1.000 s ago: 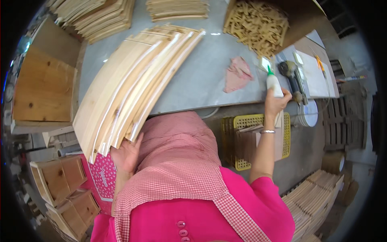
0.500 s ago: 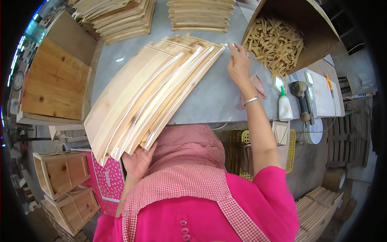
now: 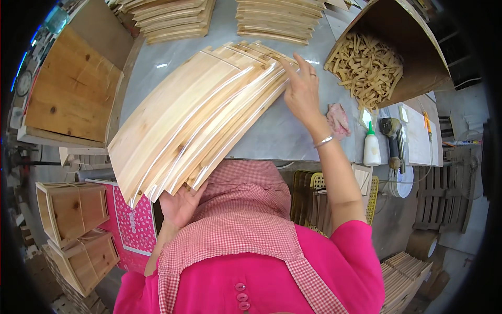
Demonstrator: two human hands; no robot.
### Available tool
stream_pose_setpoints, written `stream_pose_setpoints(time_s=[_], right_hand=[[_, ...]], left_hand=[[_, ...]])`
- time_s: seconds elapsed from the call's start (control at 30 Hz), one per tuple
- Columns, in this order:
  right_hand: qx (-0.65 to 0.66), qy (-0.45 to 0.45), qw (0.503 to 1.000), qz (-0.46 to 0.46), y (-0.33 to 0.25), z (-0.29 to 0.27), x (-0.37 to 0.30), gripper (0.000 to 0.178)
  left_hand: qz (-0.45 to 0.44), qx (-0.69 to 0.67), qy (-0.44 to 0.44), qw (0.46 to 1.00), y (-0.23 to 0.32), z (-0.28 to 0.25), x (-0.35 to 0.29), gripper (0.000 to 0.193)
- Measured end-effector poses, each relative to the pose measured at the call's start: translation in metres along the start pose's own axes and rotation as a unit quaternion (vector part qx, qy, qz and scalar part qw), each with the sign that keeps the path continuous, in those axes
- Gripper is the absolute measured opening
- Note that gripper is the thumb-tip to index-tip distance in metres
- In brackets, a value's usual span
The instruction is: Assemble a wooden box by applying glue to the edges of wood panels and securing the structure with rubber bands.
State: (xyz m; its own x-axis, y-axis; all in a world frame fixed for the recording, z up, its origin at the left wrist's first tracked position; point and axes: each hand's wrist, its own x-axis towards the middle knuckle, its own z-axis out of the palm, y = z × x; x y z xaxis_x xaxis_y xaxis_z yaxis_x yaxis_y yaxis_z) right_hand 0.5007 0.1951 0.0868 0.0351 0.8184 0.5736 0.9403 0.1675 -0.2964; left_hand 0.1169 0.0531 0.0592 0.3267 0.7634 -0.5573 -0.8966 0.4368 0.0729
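A fanned stack of thin, curved-edge wooden boards [image 3: 183, 120] lies slanted before me, its near end over the table's front edge. White glossy lines that look like glue run along the boards' stepped edges. My left hand [image 3: 180, 205], palm up, holds the near end from below; its fingertips are hidden under the wood. At the far right corner my right hand [image 3: 303, 91] has its fingers on the boards' ends, index finger stretched over the edge; the thumb is partly hidden.
Behind are board stacks [image 3: 280, 21] on the grey table [image 3: 261, 141]. To the right are a carton [image 3: 426, 63] of tan strips, a pink cloth [image 3: 339, 118], a green-tipped glue bottle [image 3: 372, 149] and a black power tool [image 3: 391, 136]. Wooden boxes [image 3: 73, 209] stand lower left.
My right hand has moved left and closer in against the boards' far corner. The near end of the stack has risen slightly in view, my left hand still under it.
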Motion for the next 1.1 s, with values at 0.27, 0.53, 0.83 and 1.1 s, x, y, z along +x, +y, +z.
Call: stream_pose_setpoints(time_s=[0.27, 0.53, 0.83, 1.1], right_hand=[[-0.076, -0.039, 0.994, -0.066, -0.003, 0.011, -0.005, 0.06], [0.002, -0.026, 0.999, 0.041, -0.007, 0.024, -0.002, 0.057], [0.021, 0.035, 0.998, 0.042, -0.006, 0.005, -0.016, 0.054], [-0.023, 0.01, 0.995, 0.098, 0.021, 0.027, -0.009, 0.052]], left_hand=[[0.004, 0.075, -0.074, 0.994, 0.003, -0.015, 0.005, 0.088], [0.005, 0.089, -0.005, 0.996, 0.001, -0.003, 0.003, 0.086], [0.003, 0.083, -0.023, 0.996, 0.003, -0.007, 0.002, 0.087], [0.006, 0.071, -0.025, 0.997, 0.0, -0.004, 0.001, 0.089]])
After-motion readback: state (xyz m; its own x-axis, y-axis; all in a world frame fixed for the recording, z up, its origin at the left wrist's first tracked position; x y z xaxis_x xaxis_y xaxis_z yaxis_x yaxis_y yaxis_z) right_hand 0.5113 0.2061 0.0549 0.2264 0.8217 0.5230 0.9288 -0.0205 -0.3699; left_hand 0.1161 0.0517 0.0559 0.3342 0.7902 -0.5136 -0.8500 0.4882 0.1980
